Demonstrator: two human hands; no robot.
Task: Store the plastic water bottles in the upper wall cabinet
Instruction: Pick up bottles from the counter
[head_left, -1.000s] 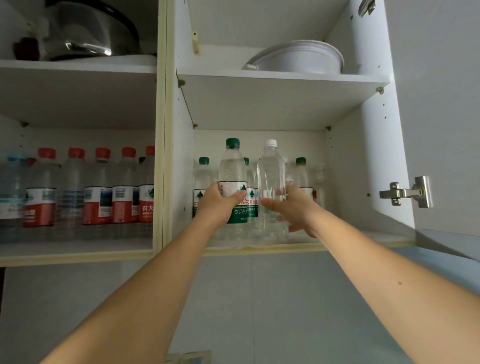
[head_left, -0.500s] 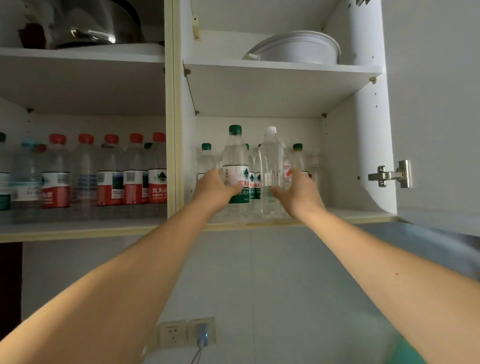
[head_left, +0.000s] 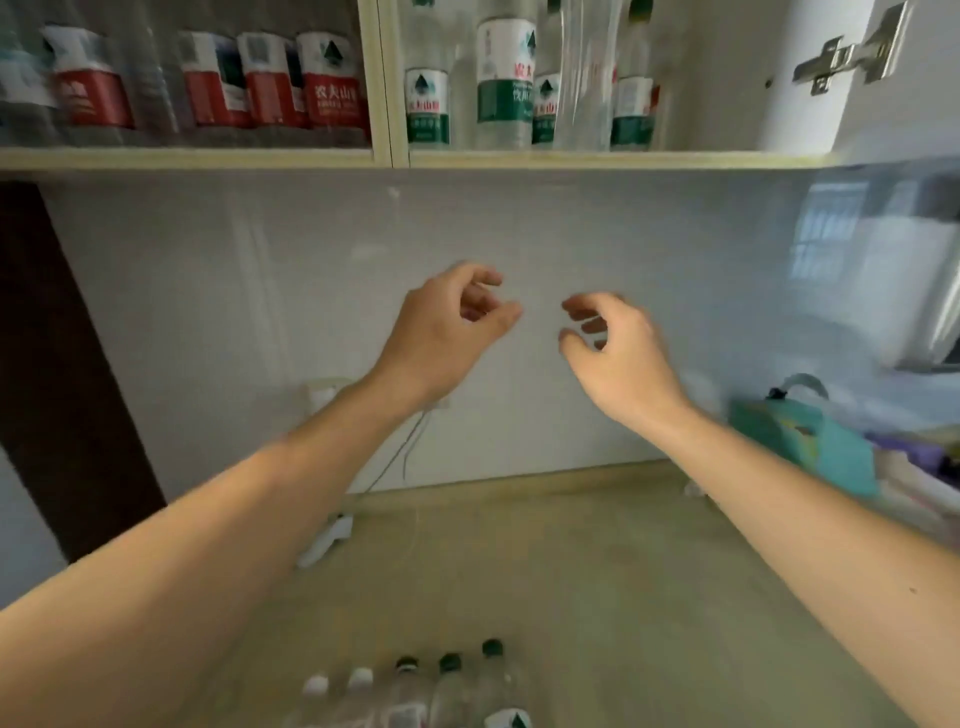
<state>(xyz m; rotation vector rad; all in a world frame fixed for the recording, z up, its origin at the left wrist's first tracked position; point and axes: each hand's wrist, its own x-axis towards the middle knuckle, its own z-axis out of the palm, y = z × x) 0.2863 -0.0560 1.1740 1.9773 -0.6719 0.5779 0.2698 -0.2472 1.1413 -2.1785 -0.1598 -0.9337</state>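
Observation:
My left hand (head_left: 447, 332) and my right hand (head_left: 618, 353) hang in front of the tiled wall, well below the cabinet shelf (head_left: 597, 158). Both have loosely curled fingers and hold nothing. On the shelf's right bay stand a green-label bottle (head_left: 505, 78) and a clear unlabelled bottle (head_left: 584, 78), with other green-label bottles beside them. Red-label bottles (head_left: 327, 78) fill the left bay. Several more bottles (head_left: 447, 686) with white and green caps stand on the countertop at the bottom edge of the view.
The beige countertop (head_left: 597, 571) runs below the wall. A teal object (head_left: 810, 447) lies at the right with a stack of things behind it. A white plug and cable (head_left: 327, 540) hang from a wall socket. The open cabinet door with its hinge (head_left: 847, 52) is top right.
Both hands have let go of the two bottles on the shelf and dropped down away from the cabinet. The view has tilted down, bringing the countertop and its bottles into sight.

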